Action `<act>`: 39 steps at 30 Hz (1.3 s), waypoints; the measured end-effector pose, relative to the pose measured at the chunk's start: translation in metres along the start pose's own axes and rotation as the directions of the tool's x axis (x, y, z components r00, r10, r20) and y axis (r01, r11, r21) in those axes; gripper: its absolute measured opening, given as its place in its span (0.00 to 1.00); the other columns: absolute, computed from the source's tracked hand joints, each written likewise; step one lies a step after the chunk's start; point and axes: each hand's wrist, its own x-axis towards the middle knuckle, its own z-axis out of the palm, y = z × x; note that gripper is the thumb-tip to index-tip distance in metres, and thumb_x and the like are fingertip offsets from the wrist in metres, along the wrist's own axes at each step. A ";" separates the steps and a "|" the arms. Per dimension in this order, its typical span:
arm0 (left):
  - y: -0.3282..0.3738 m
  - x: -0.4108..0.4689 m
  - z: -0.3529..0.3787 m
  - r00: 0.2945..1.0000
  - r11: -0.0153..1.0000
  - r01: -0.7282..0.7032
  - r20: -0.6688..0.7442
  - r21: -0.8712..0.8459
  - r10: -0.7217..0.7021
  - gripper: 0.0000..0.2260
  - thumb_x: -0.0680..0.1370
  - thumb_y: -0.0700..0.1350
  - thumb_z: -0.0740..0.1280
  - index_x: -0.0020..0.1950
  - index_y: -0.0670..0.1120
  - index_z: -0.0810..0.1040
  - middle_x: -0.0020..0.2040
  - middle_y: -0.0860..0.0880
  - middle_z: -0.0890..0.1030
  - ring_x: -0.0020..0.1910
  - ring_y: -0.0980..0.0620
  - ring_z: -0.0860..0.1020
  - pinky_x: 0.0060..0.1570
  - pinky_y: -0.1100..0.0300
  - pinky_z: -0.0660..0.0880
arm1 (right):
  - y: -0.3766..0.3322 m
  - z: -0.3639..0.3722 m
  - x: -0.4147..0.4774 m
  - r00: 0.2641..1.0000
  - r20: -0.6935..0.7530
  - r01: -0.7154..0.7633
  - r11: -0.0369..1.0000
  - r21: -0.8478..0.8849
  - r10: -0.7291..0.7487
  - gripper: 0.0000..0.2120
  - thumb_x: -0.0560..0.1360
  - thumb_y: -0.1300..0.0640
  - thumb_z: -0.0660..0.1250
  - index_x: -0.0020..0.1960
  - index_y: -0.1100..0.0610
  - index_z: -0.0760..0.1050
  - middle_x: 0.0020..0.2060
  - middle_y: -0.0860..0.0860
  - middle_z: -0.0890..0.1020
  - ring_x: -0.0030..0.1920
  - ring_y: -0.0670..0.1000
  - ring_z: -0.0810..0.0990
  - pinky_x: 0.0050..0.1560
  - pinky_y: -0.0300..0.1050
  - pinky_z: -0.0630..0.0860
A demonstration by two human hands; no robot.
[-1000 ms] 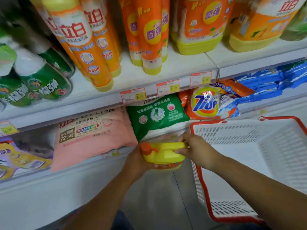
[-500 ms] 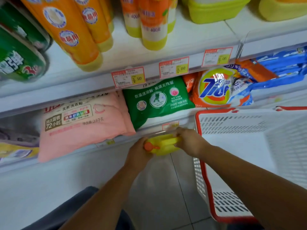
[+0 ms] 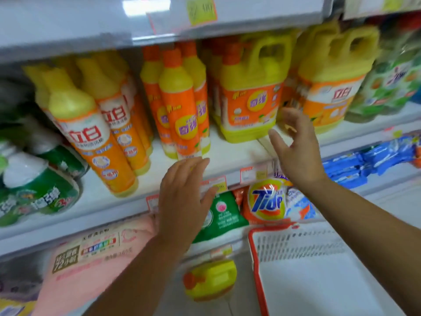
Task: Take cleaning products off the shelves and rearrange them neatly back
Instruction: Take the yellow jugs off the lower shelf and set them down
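A yellow jug with an orange cap (image 3: 210,279) stands on the floor below the shelves, free of both hands. My left hand (image 3: 184,201) is raised with straight fingers in front of the shelf edge, just below a slim orange bottle (image 3: 180,103). My right hand (image 3: 296,147) is spread open in front of a large yellow-and-orange jug (image 3: 250,96) and holds nothing. A second large jug (image 3: 330,87) stands to its right. Tall yellow-capped orange bottles (image 3: 91,133) lean at the left of the same shelf.
A white basket with a red rim (image 3: 255,258) sits at the lower right. On the lower shelf lie a pink bag (image 3: 95,249), a green bag (image 3: 225,215), a Tide bag (image 3: 266,201) and blue packs (image 3: 364,160). Green bottles (image 3: 34,192) lie at the far left.
Both hands have let go of the yellow jug, which now stands on the floor, and have risen to the upper shelf. The view has tilted upward.
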 end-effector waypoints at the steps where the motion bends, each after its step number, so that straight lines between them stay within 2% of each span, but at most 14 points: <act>1: -0.004 0.010 0.005 1.000 1.000 0.003 0.023 0.018 -0.003 0.25 0.73 0.51 0.75 0.68 0.48 0.75 0.65 0.49 0.78 0.64 0.46 0.72 0.65 0.52 0.67 | 0.003 0.003 0.018 1.000 0.021 -0.009 1.000 -0.002 0.009 0.28 0.74 0.55 0.71 0.71 0.58 0.67 0.63 0.51 0.73 0.65 0.53 0.73 0.68 0.51 0.70; 3: -0.014 0.018 0.015 0.997 0.999 -0.006 0.072 0.051 0.002 0.24 0.73 0.53 0.73 0.67 0.48 0.76 0.63 0.49 0.78 0.62 0.45 0.73 0.61 0.49 0.71 | 0.008 0.008 0.049 0.995 0.088 -0.058 0.998 0.031 0.055 0.36 0.70 0.55 0.77 0.73 0.57 0.64 0.63 0.50 0.73 0.65 0.52 0.74 0.69 0.51 0.71; 6: -0.024 0.018 0.027 0.995 0.994 -0.029 0.093 0.104 0.020 0.21 0.73 0.55 0.72 0.64 0.51 0.78 0.60 0.50 0.79 0.57 0.47 0.75 0.54 0.50 0.73 | 0.011 0.013 0.082 0.972 0.203 -0.136 0.986 0.095 0.115 0.42 0.68 0.60 0.80 0.73 0.55 0.59 0.63 0.47 0.74 0.60 0.44 0.75 0.59 0.30 0.73; 7: -0.026 0.018 0.030 0.995 0.991 -0.044 0.090 0.129 0.032 0.21 0.73 0.56 0.72 0.63 0.51 0.79 0.58 0.51 0.80 0.56 0.47 0.76 0.52 0.50 0.74 | 0.014 0.015 0.091 0.967 0.220 -0.160 0.980 0.122 0.130 0.44 0.66 0.59 0.81 0.73 0.54 0.57 0.63 0.46 0.74 0.60 0.44 0.76 0.58 0.30 0.74; 10: -0.031 0.016 0.036 0.996 0.983 -0.076 0.067 0.166 0.066 0.20 0.73 0.59 0.68 0.61 0.52 0.80 0.54 0.52 0.81 0.52 0.48 0.79 0.49 0.50 0.76 | 0.025 0.022 0.102 0.960 0.208 -0.226 0.957 0.181 0.187 0.47 0.61 0.53 0.83 0.72 0.49 0.58 0.65 0.47 0.76 0.61 0.48 0.79 0.63 0.50 0.77; 14: -0.032 0.015 0.039 0.996 0.986 -0.071 0.068 0.151 0.061 0.20 0.75 0.62 0.62 0.60 0.53 0.80 0.51 0.55 0.81 0.50 0.52 0.78 0.50 0.56 0.71 | 0.034 0.019 0.100 0.950 0.237 -0.251 0.947 0.202 0.201 0.50 0.52 0.43 0.84 0.68 0.50 0.65 0.60 0.46 0.79 0.57 0.45 0.81 0.58 0.50 0.80; 18: -0.031 0.018 0.038 0.994 0.995 -0.038 0.104 0.092 0.029 0.17 0.74 0.60 0.68 0.60 0.54 0.80 0.51 0.57 0.80 0.51 0.54 0.75 0.52 0.58 0.67 | 0.027 0.014 0.096 0.904 0.364 -0.300 0.940 0.165 0.225 0.53 0.48 0.35 0.84 0.68 0.48 0.70 0.59 0.46 0.82 0.57 0.49 0.83 0.57 0.55 0.80; 21: -0.028 0.018 0.031 0.992 1.000 0.031 0.125 -0.003 -0.030 0.18 0.75 0.60 0.68 0.60 0.54 0.80 0.54 0.57 0.80 0.54 0.54 0.74 0.55 0.55 0.69 | 0.006 0.005 0.084 0.935 0.283 -0.263 0.953 0.148 0.214 0.46 0.51 0.43 0.84 0.65 0.52 0.70 0.57 0.47 0.82 0.55 0.50 0.82 0.55 0.52 0.80; 25: -0.014 0.012 0.005 0.990 0.994 0.077 0.122 -0.074 -0.068 0.19 0.75 0.57 0.70 0.63 0.51 0.80 0.59 0.55 0.78 0.60 0.56 0.70 0.63 0.54 0.70 | -0.026 -0.032 0.063 0.932 0.301 -0.257 0.954 0.156 0.201 0.34 0.61 0.56 0.83 0.62 0.53 0.71 0.52 0.44 0.81 0.49 0.43 0.82 0.43 0.36 0.79; 29: 0.026 -0.008 -0.030 0.916 0.945 0.250 0.367 -0.214 -0.159 0.29 0.76 0.60 0.68 0.75 0.58 0.65 0.66 0.64 0.63 0.66 0.62 0.63 0.66 0.64 0.62 | -0.052 -0.066 0.027 0.911 0.352 -0.296 0.934 0.201 0.213 0.26 0.61 0.57 0.82 0.55 0.49 0.75 0.48 0.46 0.85 0.44 0.44 0.85 0.45 0.43 0.83; 31: 0.046 -0.019 -0.041 0.867 0.860 0.370 0.463 -0.352 -0.183 0.37 0.72 0.64 0.71 0.77 0.60 0.59 0.68 0.64 0.63 0.65 0.64 0.68 0.64 0.63 0.67 | -0.064 -0.077 -0.001 0.893 0.386 -0.339 0.911 0.236 0.232 0.28 0.59 0.58 0.81 0.55 0.49 0.75 0.47 0.46 0.85 0.43 0.43 0.85 0.43 0.39 0.83; 33: 0.059 -0.027 -0.050 0.765 0.611 0.590 0.607 -0.527 -0.216 0.46 0.63 0.63 0.78 0.76 0.60 0.59 0.68 0.59 0.70 0.58 0.66 0.76 0.58 0.61 0.75 | -0.071 -0.089 -0.030 0.867 0.424 -0.392 0.884 0.255 0.262 0.33 0.55 0.57 0.82 0.58 0.51 0.75 0.48 0.47 0.86 0.46 0.46 0.86 0.42 0.40 0.83; 36: 0.070 -0.048 -0.064 0.574 0.228 0.807 0.814 -0.545 -0.087 0.38 0.63 0.52 0.82 0.69 0.56 0.69 0.60 0.53 0.82 0.54 0.53 0.83 0.49 0.56 0.80 | -0.077 -0.098 -0.080 0.819 0.493 -0.467 0.840 0.277 0.293 0.38 0.51 0.59 0.86 0.59 0.54 0.77 0.48 0.51 0.87 0.48 0.53 0.86 0.44 0.45 0.83; 39: 0.077 -0.078 -0.077 0.534 0.082 0.844 0.844 -0.529 -0.053 0.31 0.68 0.41 0.79 0.68 0.50 0.72 0.59 0.48 0.83 0.57 0.45 0.82 0.50 0.51 0.82 | -0.090 -0.101 -0.114 0.785 0.560 -0.506 0.794 0.336 0.263 0.34 0.57 0.61 0.82 0.61 0.56 0.75 0.51 0.54 0.86 0.50 0.55 0.86 0.43 0.43 0.82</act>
